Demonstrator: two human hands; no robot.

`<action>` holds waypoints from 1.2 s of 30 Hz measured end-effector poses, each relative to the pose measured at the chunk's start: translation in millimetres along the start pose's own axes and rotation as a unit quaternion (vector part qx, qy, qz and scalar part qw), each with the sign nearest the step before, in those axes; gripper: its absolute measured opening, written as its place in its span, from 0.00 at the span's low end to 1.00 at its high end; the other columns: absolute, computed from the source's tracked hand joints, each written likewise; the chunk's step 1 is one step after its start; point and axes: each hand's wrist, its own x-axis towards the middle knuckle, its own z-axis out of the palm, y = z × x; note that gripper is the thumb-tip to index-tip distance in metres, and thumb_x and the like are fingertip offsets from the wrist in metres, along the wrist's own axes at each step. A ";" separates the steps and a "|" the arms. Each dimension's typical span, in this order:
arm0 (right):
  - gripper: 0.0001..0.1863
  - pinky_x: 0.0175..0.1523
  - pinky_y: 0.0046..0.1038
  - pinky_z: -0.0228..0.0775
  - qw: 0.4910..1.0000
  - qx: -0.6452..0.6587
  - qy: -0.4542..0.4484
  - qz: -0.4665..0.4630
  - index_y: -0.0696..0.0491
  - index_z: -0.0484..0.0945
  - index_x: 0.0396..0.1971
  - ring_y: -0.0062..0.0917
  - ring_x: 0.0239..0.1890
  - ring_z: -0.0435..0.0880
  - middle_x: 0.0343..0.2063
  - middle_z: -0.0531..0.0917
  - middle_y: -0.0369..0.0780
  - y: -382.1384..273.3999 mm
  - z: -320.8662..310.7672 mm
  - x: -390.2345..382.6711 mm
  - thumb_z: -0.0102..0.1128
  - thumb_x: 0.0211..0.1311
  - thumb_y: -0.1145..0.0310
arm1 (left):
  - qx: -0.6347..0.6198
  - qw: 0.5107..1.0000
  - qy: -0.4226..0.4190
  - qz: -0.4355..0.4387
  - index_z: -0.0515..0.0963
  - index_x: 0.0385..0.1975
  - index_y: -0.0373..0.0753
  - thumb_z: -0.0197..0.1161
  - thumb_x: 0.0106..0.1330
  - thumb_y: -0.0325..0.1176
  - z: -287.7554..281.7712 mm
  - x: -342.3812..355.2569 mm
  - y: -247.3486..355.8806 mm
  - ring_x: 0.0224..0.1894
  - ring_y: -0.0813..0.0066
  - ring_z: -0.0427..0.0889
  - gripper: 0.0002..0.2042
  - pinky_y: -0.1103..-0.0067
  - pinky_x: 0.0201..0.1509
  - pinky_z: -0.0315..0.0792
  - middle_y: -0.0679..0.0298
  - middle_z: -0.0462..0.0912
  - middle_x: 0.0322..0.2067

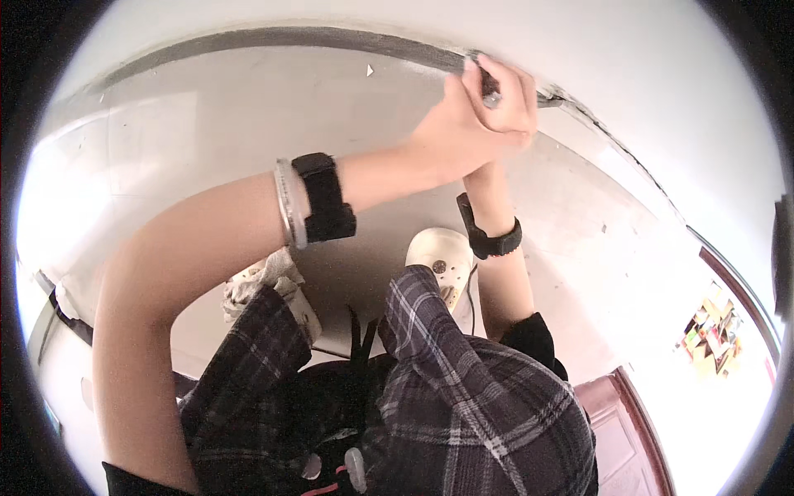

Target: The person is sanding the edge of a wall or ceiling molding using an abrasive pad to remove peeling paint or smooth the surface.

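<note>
My left hand [463,128] and my right hand [513,107] are closed together at the upper right, by the dark strip [298,35] along the wall's base. Their fingers surround a small dark, partly shiny object [490,89], mostly hidden, so I cannot make out what it is. My left hand overlaps part of my right. Black bands sit on both wrists. Below them, a cream perforated clog [426,252] rests on the pale floor [198,116], and a crumpled light cloth [256,289] lies at or on the other shoe.
The white wall [662,140] curves across the top and right, with a cracked dark seam along its base. A red-brown door [612,430] stands at lower right, near a bright opening with a colourful pile [711,335]. My plaid-clad knees fill the lower middle. A thin cable runs beside the clog.
</note>
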 end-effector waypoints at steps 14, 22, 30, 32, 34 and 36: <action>0.11 0.31 0.27 0.71 0.999 0.005 0.036 0.024 0.56 0.78 0.32 0.29 0.28 0.77 0.28 0.76 0.39 2.7 -4.8 -2.6 0.64 0.46 0.78 | 0.026 0.999 0.010 0.015 0.52 0.45 0.19 0.65 0.51 0.45 16.2 3.3 -10.7 0.48 0.60 0.73 0.37 0.73 0.47 0.71 0.45 0.67 0.43; 0.09 0.32 0.27 0.69 1.000 0.013 0.005 -0.025 0.56 0.77 0.31 0.30 0.29 0.76 0.28 0.75 0.39 -8.0 2.3 2.6 0.63 0.47 0.79 | 0.012 0.997 0.034 0.066 0.53 0.43 0.18 0.64 0.53 0.41 0.0 -8.5 11.8 0.47 0.62 0.74 0.34 0.72 0.46 0.71 0.48 0.68 0.42; 0.08 0.31 0.25 0.69 0.999 0.031 -0.009 -0.026 0.57 0.77 0.30 0.29 0.28 0.76 0.27 0.74 0.40 -7.0 0.1 3.6 0.63 0.47 0.79 | 0.012 0.999 0.051 0.007 0.56 0.36 0.20 0.64 0.52 0.42 0.2 -8.1 4.7 0.48 0.64 0.74 0.30 0.72 0.47 0.71 0.46 0.69 0.39; 0.08 0.30 0.25 0.69 0.999 0.025 -0.026 -0.032 0.56 0.77 0.30 0.29 0.27 0.76 0.28 0.75 0.40 -10.1 -0.7 6.5 0.63 0.47 0.79 | -0.034 0.999 0.022 0.005 0.56 0.46 0.20 0.68 0.50 0.41 -9.3 -5.1 -1.2 0.51 0.63 0.70 0.35 0.74 0.51 0.68 0.47 0.68 0.43; 0.09 0.31 0.26 0.69 1.000 -0.001 0.009 -0.016 0.56 0.77 0.31 0.30 0.27 0.76 0.28 0.75 0.40 -2.3 -5.2 4.2 0.63 0.48 0.78 | -0.050 0.998 -0.001 0.030 0.55 0.46 0.19 0.67 0.51 0.40 0.5 -0.5 -2.0 0.51 0.63 0.70 0.35 0.74 0.50 0.68 0.47 0.68 0.42; 0.09 0.30 0.25 0.69 0.999 0.017 0.027 -0.016 0.56 0.77 0.32 0.30 0.26 0.75 0.28 0.75 0.40 2.6 4.7 -4.7 0.62 0.48 0.78 | 0.023 0.998 0.043 0.043 0.55 0.37 0.20 0.62 0.54 0.40 7.4 -7.9 6.3 0.47 0.64 0.75 0.29 0.73 0.46 0.72 0.47 0.69 0.38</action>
